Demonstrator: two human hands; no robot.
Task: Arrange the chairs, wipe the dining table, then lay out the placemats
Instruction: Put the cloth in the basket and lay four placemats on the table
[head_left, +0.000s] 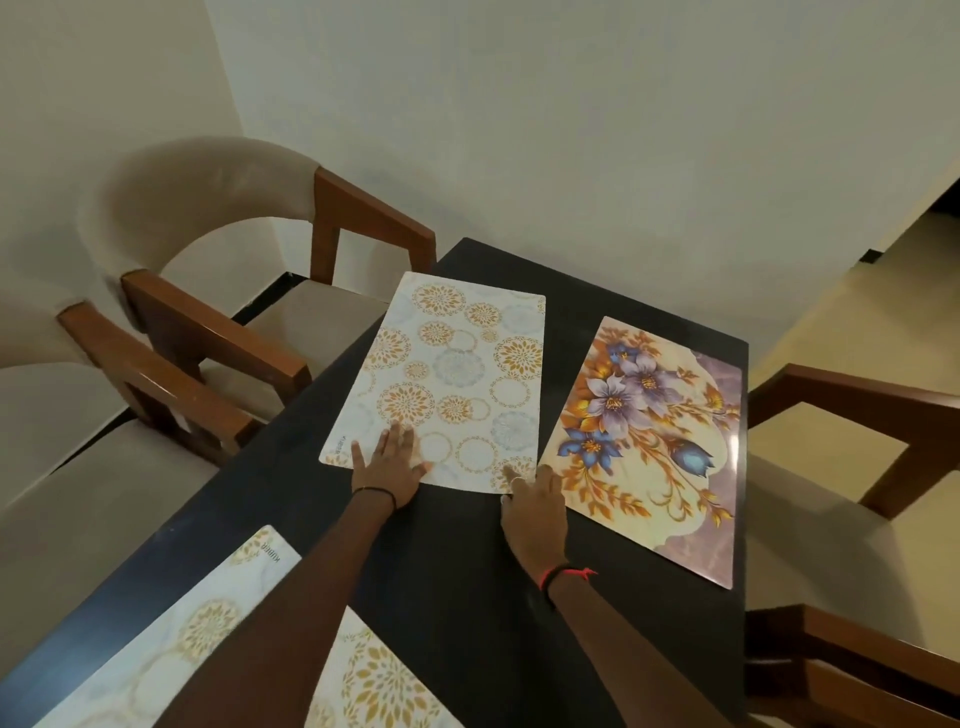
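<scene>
A white placemat with gold circle patterns (447, 374) lies on the dark dining table (457, 571), near its far left side. My left hand (389, 462) rests flat on its near left corner with fingers spread. My right hand (535, 506) touches its near right corner, fingers straight. To the right lies a floral placemat with purple and blue flowers (654, 441). Two more white and gold placemats lie near me, one at the left edge (171, 634) and another beside it (374, 686), both partly hidden by my left arm.
Two cushioned wooden chairs stand along the table's left side, the farther one (218, 249) and the nearer one (78, 415). On the right stand another chair (857, 415) and part of a nearer one (852, 665). A wall runs behind the table's far end.
</scene>
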